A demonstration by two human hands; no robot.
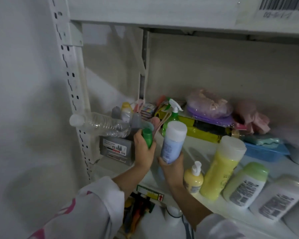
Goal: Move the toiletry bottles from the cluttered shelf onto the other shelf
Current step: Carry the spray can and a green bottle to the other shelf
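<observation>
Both hands are loaded: left hand point(143, 149) grips a green bottle point(148, 137), right hand point(171, 165) holds a blue bottle point(172, 143) above the shelf point(202, 149). Four bottles (yellow point(221, 169) tallest) stand in a front row; spray bottle point(172, 114) remains among the clutter, so I judge it midway.

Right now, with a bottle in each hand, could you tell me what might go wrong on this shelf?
The left hand grips a small green bottle close under the clear water bottle, which lies on its side atop the grey items and could roll off if nudged. The right hand holds the blue bottle only by its base, so it may tip. Setting it down could knock the small yellow pump bottle beside that wrist.
</observation>
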